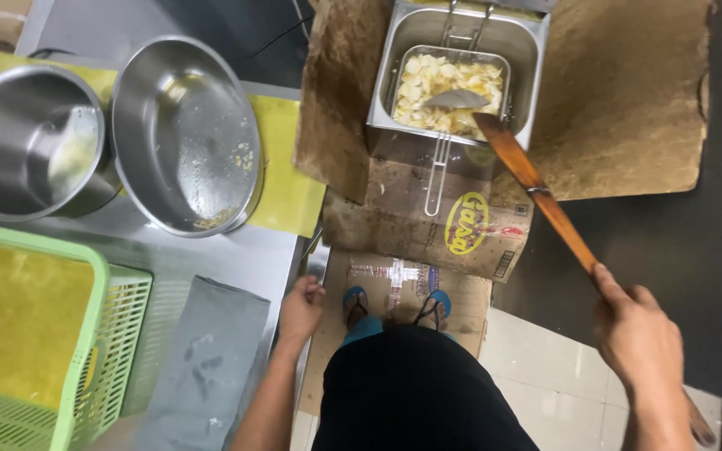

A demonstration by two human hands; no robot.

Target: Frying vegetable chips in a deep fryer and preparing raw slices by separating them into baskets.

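Right hand [641,338] grips wooden spatula [536,188] above flattened brown carton's yellow oval label [467,222]

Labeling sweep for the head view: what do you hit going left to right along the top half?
Round steel pot → wide steel bowl with food scraps → yellow cloth → rectangular steel fryer with wire basket of pale slices → long wooden spatula, its handle in the right hand.

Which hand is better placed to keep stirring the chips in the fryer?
Right. The right hand grips the wooden spatula, whose blade sits in the fryer basket; the left hand rests at the counter edge.
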